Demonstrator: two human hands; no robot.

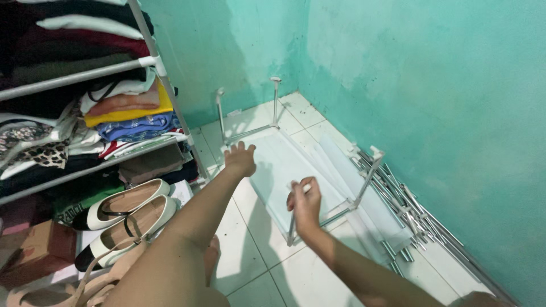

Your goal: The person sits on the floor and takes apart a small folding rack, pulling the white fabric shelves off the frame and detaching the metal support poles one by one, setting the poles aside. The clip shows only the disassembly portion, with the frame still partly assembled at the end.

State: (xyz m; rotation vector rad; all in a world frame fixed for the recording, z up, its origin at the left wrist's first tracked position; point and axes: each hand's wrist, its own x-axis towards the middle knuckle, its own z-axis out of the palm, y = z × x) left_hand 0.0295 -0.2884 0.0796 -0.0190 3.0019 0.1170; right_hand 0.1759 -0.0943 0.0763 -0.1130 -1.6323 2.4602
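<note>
The left hand is open w/ fingers spread, palm down, reaching to the near left corner of the white shelf frame that lies on the tiled floor; if it touches the frame I cannot tell. The right hand is closed around the top of the frame's front upright pole, near a white plastic connector; three other upright poles stand at the far corners and at the right. A pale fabric sheet covers the frame's bottom. Beside the frame, along the turquoise wall, lies a heap of metal tubes. At left a clothes rack holds folded clothes in many colours on its shelves; below, a pair of white flat shoes sits on boxes.
</note>
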